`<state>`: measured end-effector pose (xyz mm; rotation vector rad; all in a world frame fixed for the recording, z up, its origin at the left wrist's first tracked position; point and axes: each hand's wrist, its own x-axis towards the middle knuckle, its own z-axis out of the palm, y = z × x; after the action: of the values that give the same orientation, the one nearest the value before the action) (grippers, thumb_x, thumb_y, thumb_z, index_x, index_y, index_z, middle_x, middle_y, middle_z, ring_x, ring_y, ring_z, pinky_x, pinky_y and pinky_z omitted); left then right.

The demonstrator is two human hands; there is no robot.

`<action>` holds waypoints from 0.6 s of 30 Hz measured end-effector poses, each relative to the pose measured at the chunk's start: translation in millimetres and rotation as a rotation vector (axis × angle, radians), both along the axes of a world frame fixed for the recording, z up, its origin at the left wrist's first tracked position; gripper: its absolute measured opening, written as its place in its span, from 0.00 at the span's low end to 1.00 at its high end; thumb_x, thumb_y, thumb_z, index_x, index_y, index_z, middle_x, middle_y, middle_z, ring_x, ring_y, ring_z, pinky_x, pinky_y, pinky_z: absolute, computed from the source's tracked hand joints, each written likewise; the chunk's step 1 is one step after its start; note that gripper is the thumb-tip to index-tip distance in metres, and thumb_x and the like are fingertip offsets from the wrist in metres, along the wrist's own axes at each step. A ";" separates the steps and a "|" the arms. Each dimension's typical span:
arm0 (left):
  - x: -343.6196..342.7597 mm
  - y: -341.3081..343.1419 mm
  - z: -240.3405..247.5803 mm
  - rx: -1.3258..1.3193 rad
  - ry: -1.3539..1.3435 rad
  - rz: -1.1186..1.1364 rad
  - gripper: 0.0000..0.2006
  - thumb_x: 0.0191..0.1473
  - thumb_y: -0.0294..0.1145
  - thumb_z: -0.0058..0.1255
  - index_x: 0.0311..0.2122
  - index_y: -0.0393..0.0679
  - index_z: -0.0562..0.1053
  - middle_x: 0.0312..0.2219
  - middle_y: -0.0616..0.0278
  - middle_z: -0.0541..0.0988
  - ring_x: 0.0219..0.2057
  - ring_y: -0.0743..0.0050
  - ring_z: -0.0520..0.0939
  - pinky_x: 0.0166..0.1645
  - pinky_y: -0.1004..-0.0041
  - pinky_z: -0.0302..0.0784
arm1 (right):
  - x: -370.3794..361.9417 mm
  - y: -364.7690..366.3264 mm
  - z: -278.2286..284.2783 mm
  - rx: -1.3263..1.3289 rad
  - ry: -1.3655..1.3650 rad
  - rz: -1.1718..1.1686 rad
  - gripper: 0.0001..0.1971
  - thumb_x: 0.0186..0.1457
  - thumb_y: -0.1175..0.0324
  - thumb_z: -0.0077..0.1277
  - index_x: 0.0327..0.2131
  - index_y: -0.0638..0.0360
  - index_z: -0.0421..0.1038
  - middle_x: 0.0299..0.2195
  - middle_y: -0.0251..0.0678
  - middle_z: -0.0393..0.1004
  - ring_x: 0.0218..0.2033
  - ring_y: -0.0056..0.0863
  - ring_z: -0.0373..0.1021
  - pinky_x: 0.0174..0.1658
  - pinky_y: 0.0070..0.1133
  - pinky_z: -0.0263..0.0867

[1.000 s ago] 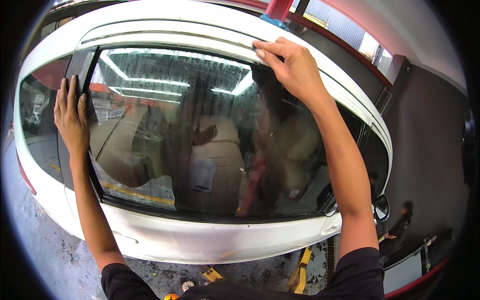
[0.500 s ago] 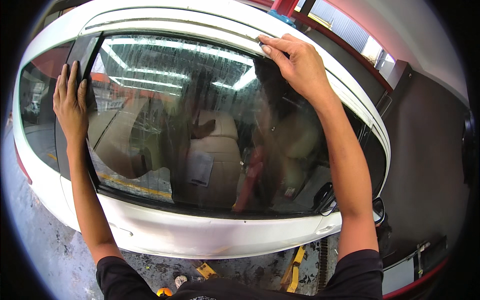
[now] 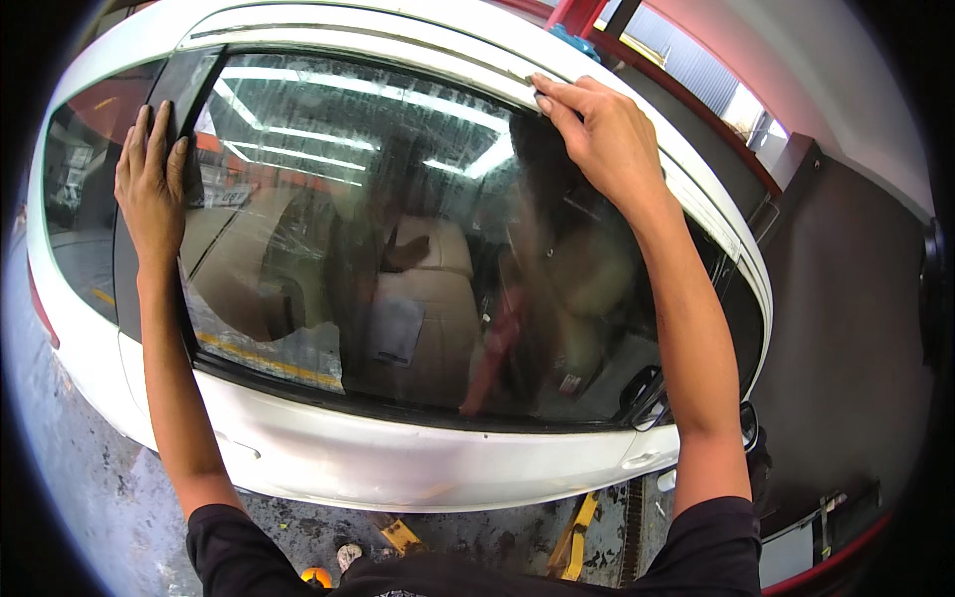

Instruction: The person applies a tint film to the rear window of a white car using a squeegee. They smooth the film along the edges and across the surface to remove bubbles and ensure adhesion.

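The side window (image 3: 408, 229) of a white car (image 3: 338, 458) fills the middle of the view, its glass streaked and hazy near the top. My left hand (image 3: 152, 199) lies flat, fingers stretched upward, on the dark pillar trim (image 3: 194, 85) behind the window. At the upper front part of the window frame, just under the roof edge, my right hand (image 3: 615, 139) pinches something small and dark (image 3: 542, 100). Most of that piece is hidden by the fingers, so its kind does not show.
A side mirror (image 3: 748, 426) sticks out near my right elbow. Below the door, yellow metal arms (image 3: 575, 537) stand on the stained floor (image 3: 99, 448). A red post (image 3: 575, 15) rises beyond the roof, and a dark wall (image 3: 836, 298) is at the right.
My right hand has slid slightly to the right along the top of the window frame, still pinching. My left hand stays on the pillar trim. The whole view has shifted a little.
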<state>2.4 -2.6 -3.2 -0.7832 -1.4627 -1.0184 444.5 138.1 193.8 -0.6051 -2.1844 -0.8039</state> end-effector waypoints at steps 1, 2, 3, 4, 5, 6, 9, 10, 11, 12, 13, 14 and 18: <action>3.5 0.8 -0.1 -0.004 0.004 -0.011 0.23 0.68 0.47 0.48 0.66 0.63 0.70 0.66 0.63 0.70 0.66 0.55 0.70 0.68 0.58 0.62 | 0.3 -2.2 -0.3 0.030 -0.025 -0.033 0.13 0.64 0.58 0.54 0.48 0.44 0.83 0.32 0.35 0.78 0.34 0.41 0.77 0.37 0.37 0.72; 5.1 1.4 0.0 0.004 0.008 -0.010 0.23 0.68 0.47 0.48 0.66 0.63 0.70 0.66 0.63 0.70 0.66 0.55 0.70 0.68 0.58 0.61 | -1.6 -2.5 -0.7 0.060 -0.051 -0.066 0.13 0.64 0.58 0.54 0.48 0.44 0.83 0.32 0.34 0.78 0.34 0.41 0.77 0.37 0.37 0.72; 5.7 1.9 0.1 0.012 0.012 -0.008 0.23 0.68 0.47 0.49 0.66 0.63 0.70 0.66 0.64 0.70 0.66 0.55 0.70 0.68 0.59 0.61 | -6.8 -0.4 -3.1 0.137 -0.027 -0.056 0.13 0.64 0.58 0.54 0.48 0.43 0.83 0.31 0.33 0.78 0.33 0.41 0.77 0.36 0.37 0.73; 5.0 5.7 0.5 0.022 0.018 -0.017 0.23 0.68 0.47 0.49 0.66 0.63 0.70 0.66 0.64 0.70 0.66 0.55 0.70 0.68 0.59 0.61 | -9.6 1.0 -9.3 0.152 0.046 -0.052 0.13 0.64 0.58 0.55 0.48 0.43 0.83 0.31 0.33 0.77 0.32 0.41 0.77 0.35 0.36 0.73; 2.9 4.8 1.6 0.022 0.018 -0.032 0.23 0.68 0.47 0.49 0.66 0.63 0.70 0.66 0.64 0.70 0.66 0.56 0.69 0.69 0.59 0.61 | -13.1 3.6 -20.2 0.165 0.124 -0.043 0.13 0.63 0.57 0.55 0.48 0.43 0.83 0.31 0.33 0.77 0.31 0.41 0.77 0.34 0.36 0.73; 0.6 3.6 2.6 0.024 0.018 -0.048 0.23 0.68 0.47 0.49 0.66 0.62 0.70 0.66 0.64 0.70 0.66 0.56 0.69 0.69 0.59 0.61 | -18.0 7.7 -30.8 0.178 0.201 -0.034 0.13 0.63 0.57 0.56 0.48 0.43 0.83 0.30 0.33 0.77 0.31 0.41 0.77 0.33 0.36 0.73; 4.8 5.3 3.5 0.041 0.018 -0.057 0.23 0.68 0.47 0.49 0.66 0.62 0.71 0.65 0.63 0.71 0.65 0.55 0.70 0.68 0.59 0.62 | -22.0 11.2 -29.8 0.075 0.267 0.022 0.14 0.64 0.56 0.55 0.48 0.44 0.83 0.31 0.37 0.77 0.34 0.42 0.77 0.36 0.36 0.72; 7.5 3.8 2.1 0.032 0.021 -0.054 0.23 0.68 0.48 0.49 0.66 0.61 0.71 0.65 0.63 0.71 0.65 0.54 0.70 0.68 0.58 0.62 | -18.1 11.9 -23.7 0.004 0.255 0.054 0.14 0.64 0.55 0.54 0.48 0.44 0.83 0.32 0.37 0.78 0.36 0.43 0.77 0.38 0.37 0.72; 7.3 2.4 3.0 0.029 0.023 -0.036 0.23 0.68 0.48 0.49 0.65 0.61 0.71 0.65 0.62 0.71 0.65 0.54 0.71 0.68 0.58 0.63 | -12.0 12.6 -15.1 -0.045 0.189 0.063 0.15 0.64 0.55 0.54 0.49 0.45 0.83 0.33 0.38 0.79 0.37 0.43 0.77 0.40 0.37 0.71; 7.3 1.0 4.0 0.027 0.025 -0.018 0.22 0.68 0.48 0.49 0.65 0.60 0.72 0.64 0.62 0.72 0.65 0.53 0.71 0.68 0.58 0.63 | -5.3 11.8 -7.0 -0.093 0.122 0.072 0.15 0.65 0.55 0.53 0.50 0.45 0.82 0.35 0.38 0.80 0.39 0.44 0.77 0.41 0.37 0.71; 7.1 2.3 1.5 0.024 0.018 -0.005 0.22 0.68 0.48 0.49 0.65 0.60 0.72 0.64 0.61 0.72 0.64 0.52 0.71 0.67 0.58 0.64 | -4.4 -0.2 -1.4 -0.085 0.038 -0.036 0.15 0.64 0.55 0.53 0.50 0.45 0.82 0.36 0.37 0.80 0.39 0.43 0.77 0.41 0.37 0.71; 6.8 2.5 0.7 0.030 0.021 -0.011 0.22 0.68 0.48 0.49 0.65 0.60 0.72 0.64 0.61 0.72 0.64 0.52 0.72 0.67 0.57 0.64 | -6.5 -4.6 0.4 -0.053 0.019 -0.056 0.15 0.64 0.55 0.54 0.50 0.44 0.82 0.36 0.37 0.80 0.39 0.43 0.78 0.41 0.37 0.72; 4.4 0.5 6.9 0.054 0.038 -0.035 0.22 0.67 0.47 0.50 0.64 0.59 0.72 0.64 0.59 0.73 0.63 0.51 0.73 0.66 0.57 0.66 | -18.2 -0.3 -12.6 0.049 0.135 -0.058 0.15 0.64 0.55 0.55 0.50 0.45 0.82 0.34 0.36 0.79 0.36 0.43 0.77 0.40 0.37 0.71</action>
<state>6.9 -2.2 3.6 -0.7873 -1.3878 -1.0595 426.3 137.8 181.3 -0.6812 -2.0274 -0.8199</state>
